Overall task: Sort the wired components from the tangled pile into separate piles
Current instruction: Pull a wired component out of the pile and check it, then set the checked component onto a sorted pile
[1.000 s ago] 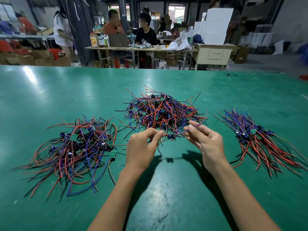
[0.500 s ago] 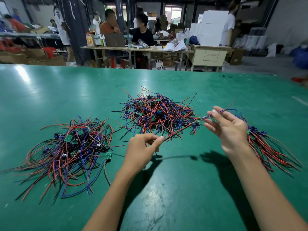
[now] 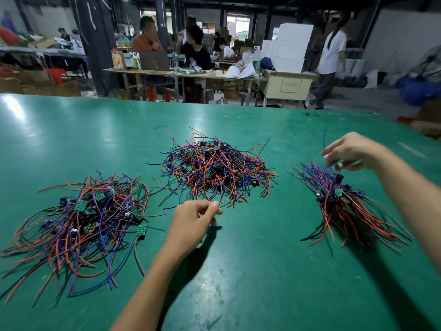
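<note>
Laying one wired component (image 3: 334,163), pinched in the right hand (image 3: 350,151), onto the aligned right pile (image 3: 346,201) to keep wires parallel, while resting the left hand (image 3: 191,218), fingers loosely curled and seemingly empty, beside the tangled pile (image 3: 214,168) for the next pick.

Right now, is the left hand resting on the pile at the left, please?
No, the left hand is at the near edge of the middle pile, apart from the left pile.

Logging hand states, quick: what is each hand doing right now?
Left hand: fingers curled, whether it pinches a wire cannot be told.
Right hand: pinching a thin blue wire above the right pile.
</note>
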{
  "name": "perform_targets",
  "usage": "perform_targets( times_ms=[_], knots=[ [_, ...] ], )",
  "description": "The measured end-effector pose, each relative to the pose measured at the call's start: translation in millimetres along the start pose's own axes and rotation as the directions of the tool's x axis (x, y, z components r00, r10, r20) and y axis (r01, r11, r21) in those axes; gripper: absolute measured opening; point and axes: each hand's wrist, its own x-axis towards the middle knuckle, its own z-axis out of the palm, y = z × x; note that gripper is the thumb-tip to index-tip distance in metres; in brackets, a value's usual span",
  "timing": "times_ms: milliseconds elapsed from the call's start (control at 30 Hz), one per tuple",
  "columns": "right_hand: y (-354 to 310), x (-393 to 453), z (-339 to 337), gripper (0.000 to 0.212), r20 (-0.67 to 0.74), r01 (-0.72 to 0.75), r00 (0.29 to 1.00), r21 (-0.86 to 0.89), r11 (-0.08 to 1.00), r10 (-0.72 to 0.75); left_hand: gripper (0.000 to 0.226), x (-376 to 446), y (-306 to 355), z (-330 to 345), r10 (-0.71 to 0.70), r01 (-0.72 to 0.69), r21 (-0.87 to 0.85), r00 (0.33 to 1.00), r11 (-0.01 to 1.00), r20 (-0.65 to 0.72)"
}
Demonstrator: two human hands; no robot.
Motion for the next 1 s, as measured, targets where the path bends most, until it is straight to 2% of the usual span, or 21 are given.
perform_targets(
  times_ms=[100, 233, 333, 400, 567, 633, 767, 867, 1000],
  knots=[
    [15, 18, 27, 0.023, -0.090, 0.086, 0.992, -0.061, 0.994, -0.091, 0.032, 1, -1, 1, -0.014, 0.014, 0.036, 1.000, 0.999, 0.002],
    [28, 32, 50, 0.021, -0.126, 0.099, 0.987, -0.044, 0.994, -0.104, 0.031, 0, -2, 1, -0.030, 0.030, 0.018, 1.000, 0.999, 0.009],
    [28, 37, 59, 0.035, -0.189, 0.118, 0.967, -0.255, 0.960, -0.169, 0.031, 1, -3, 1, -0.026, 0.026, 0.046, 1.000, 0.999, 0.001],
    [25, 38, 63, 0.048, -0.204, 0.119, 0.960, -0.317, 0.941, -0.190, 0.032, 0, -4, 1, -0.025, 0.025, 0.047, 1.000, 0.999, 0.000],
    [8, 23, 80, 0.036, -0.355, 0.192, 0.914, -0.051, 0.980, -0.197, 0.032, 1, -5, 1, -0.020, 0.021, 0.074, 1.000, 0.997, -0.012],
    [3, 8, 95, 0.037, -0.319, 0.211, 0.916, -0.134, 0.968, -0.244, 0.032, 2, -7, 1, -0.013, 0.014, 0.091, 1.000, 0.996, -0.015],
    [6, -28, 146, 0.033, -0.079, 0.238, 0.953, -0.399, 0.885, -0.292, 0.031, 2, -8, 2, -0.001, 0.003, 0.153, 1.000, 0.988, -0.014],
    [10, -51, 182, 0.039, -0.096, 0.231, 0.942, -0.509, 0.829, -0.322, 0.032, 1, -8, 1, 0.002, 0.001, 0.191, 1.000, 0.982, -0.016],
    [18, -58, 196, 0.046, -0.164, 0.200, 0.946, -0.388, 0.900, -0.280, 0.033, 0, -8, 1, -0.008, 0.011, 0.239, 1.000, 0.971, -0.013]
  ],
)
